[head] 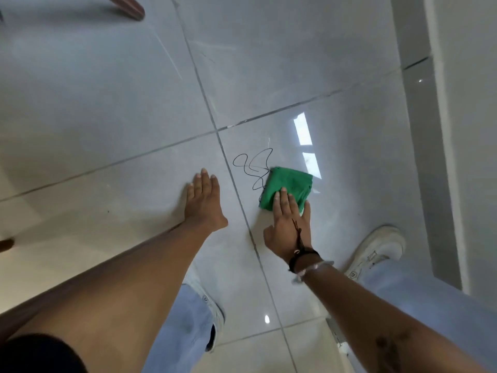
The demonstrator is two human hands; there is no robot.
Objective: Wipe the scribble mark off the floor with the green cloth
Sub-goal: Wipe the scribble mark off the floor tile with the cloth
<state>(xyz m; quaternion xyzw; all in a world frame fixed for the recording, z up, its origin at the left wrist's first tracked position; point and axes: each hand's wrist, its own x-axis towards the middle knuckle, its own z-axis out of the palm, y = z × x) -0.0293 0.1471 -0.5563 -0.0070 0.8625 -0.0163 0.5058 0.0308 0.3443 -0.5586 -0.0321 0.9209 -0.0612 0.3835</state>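
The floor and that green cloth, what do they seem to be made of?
The floor looks like glazed ceramic or porcelain tile: pale grey, glossy, with mirror-like window reflections and dark grout lines. The green cloth seems a soft woven fabric, matte and folded with creases; which fibre is unclear.

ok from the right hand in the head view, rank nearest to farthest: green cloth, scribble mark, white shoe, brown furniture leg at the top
1. green cloth: under the right hand's fingers, touching.
2. scribble mark: just beyond the cloth, to the upper left.
3. white shoe: on the floor to the hand's right.
4. brown furniture leg: far off at the top left edge.
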